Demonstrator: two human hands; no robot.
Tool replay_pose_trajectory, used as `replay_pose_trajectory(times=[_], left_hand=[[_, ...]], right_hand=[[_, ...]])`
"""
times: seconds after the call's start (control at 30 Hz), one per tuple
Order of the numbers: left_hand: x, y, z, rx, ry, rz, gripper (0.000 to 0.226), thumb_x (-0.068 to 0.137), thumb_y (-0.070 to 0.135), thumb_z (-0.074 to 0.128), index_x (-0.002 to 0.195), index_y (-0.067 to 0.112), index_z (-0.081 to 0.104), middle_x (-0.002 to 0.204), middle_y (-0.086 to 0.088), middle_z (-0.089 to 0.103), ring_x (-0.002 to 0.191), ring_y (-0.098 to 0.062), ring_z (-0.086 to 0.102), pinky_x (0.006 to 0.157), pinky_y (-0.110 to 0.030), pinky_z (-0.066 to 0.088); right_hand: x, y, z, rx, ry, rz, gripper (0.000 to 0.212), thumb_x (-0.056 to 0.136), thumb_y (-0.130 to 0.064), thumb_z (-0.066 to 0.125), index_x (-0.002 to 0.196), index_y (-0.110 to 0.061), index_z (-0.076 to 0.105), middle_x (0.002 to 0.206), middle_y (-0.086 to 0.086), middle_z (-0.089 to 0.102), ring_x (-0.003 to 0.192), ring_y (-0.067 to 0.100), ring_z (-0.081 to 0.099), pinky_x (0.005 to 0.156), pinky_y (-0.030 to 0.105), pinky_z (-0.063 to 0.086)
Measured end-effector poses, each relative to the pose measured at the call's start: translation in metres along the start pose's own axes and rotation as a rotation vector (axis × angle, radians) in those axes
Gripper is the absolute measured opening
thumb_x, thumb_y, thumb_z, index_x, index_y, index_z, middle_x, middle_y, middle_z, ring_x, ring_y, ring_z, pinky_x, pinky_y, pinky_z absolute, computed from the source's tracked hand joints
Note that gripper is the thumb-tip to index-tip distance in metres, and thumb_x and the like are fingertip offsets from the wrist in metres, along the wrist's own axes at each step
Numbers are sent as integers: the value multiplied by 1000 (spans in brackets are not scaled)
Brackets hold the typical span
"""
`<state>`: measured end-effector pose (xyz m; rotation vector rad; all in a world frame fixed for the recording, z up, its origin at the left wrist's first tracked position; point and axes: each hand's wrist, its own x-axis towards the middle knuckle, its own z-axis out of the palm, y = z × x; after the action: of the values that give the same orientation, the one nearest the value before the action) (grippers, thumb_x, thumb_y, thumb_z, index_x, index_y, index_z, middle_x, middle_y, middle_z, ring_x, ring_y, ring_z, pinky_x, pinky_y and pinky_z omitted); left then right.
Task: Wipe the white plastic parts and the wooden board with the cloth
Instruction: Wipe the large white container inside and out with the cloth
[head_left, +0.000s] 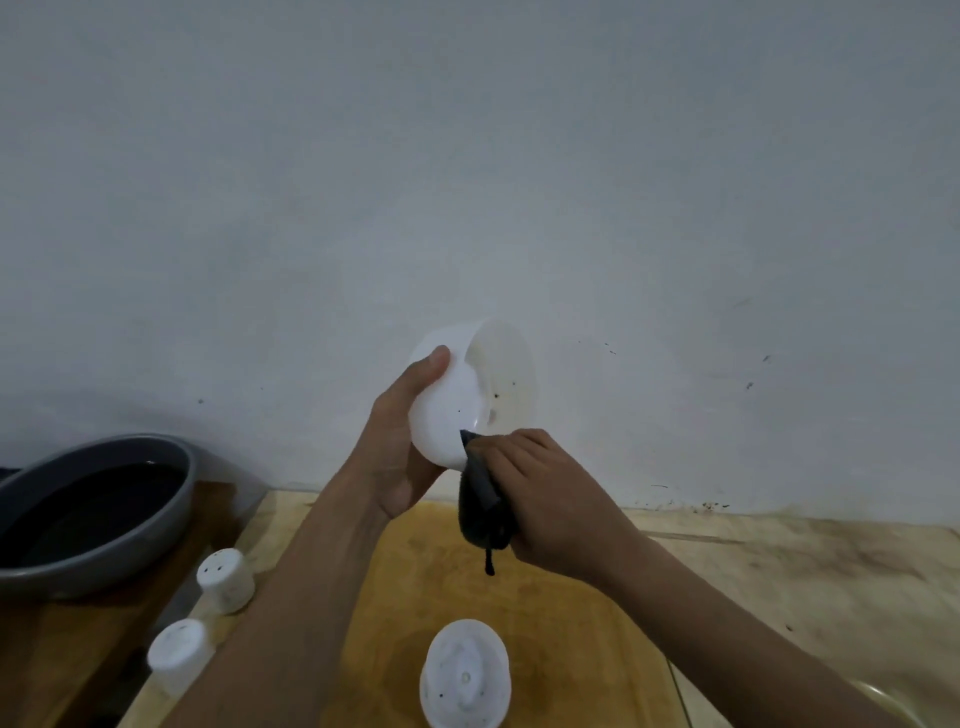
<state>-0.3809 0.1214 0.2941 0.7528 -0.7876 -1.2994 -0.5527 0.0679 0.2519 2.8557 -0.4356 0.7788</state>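
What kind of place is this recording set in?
Probably a home washing-up corner: a grey basin of dark water and a stained wooden board by a bare, scuffed wall.

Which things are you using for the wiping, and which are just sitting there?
For the job: white bowl-like part, cloth, far white cap, near white cap, white domed part, wooden board.
Just sitting: grey basin.

Left hand (397, 452), right hand (543, 493) bare; forearms bare to frame edge.
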Motion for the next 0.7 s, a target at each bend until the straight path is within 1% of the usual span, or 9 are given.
replay_pose_trajectory(times=[0.1,0.17,0.23,0.3,0.37,0.43,0.57,0.63,0.7], left_hand=[[-2,11,0,106,-47,-108,61,90,53,61,134,10,66,135,-18,65,118,-35,64,104,-52,49],[-1,18,0,139,-43,-127,66,92,59,54,133,10,67,135,-19,65,118,-36,64,103,-51,48],[1,23,-2,84,-29,-85,71,92,65,50,133,10,68,142,-21,60,130,-37,59,112,-52,43],[-2,17,-4,-23,-65,-16,75,82,69,62,130,12,71,142,-19,61,131,-36,58,110,-49,48],[-6,6,-5,-121,-88,41,79,62,64,85,123,14,75,134,-17,67,122,-33,66,99,-46,57],[-6,-3,-3,-107,-91,108,75,53,58,92,114,16,79,125,-15,72,112,-31,71,94,-45,59],[-4,-6,-3,-75,-74,102,80,63,52,89,127,8,71,137,-23,62,123,-39,60,112,-56,43],[-6,-4,-5,-28,-70,71,78,68,52,85,129,7,69,135,-24,62,121,-39,60,109,-54,45],[-5,0,-7,21,-70,37,66,73,50,80,124,9,72,128,-21,67,115,-36,64,101,-49,51]], right_hand=[[-4,13,-2,-149,-78,-58,43,87,-26,50,129,-17,54,128,0,63,116,16,56,108,32,36],[-2,20,-4,-209,-96,-69,41,89,-24,51,129,-16,57,129,1,63,118,17,57,112,32,31],[1,20,-7,-220,-53,-55,41,88,-17,57,129,-15,57,129,2,63,120,19,56,114,35,31],[6,15,-11,-138,26,-29,47,83,-11,63,129,-15,54,128,3,64,121,18,54,114,37,32],[8,3,-13,-12,79,3,63,72,-9,75,128,-18,47,124,3,65,118,17,54,113,35,35],[8,-7,-11,35,59,2,73,63,-12,82,125,-19,44,121,3,67,113,16,53,107,35,41],[1,-1,-9,-95,-94,-40,65,71,-32,70,131,-18,49,129,2,61,117,18,53,107,34,36],[-1,7,-10,-220,-112,-42,56,79,-37,61,131,-17,55,130,1,59,120,20,54,110,38,32],[-1,13,-11,-307,-74,-30,49,83,-38,59,127,-16,60,127,1,60,119,21,56,111,42,30]])
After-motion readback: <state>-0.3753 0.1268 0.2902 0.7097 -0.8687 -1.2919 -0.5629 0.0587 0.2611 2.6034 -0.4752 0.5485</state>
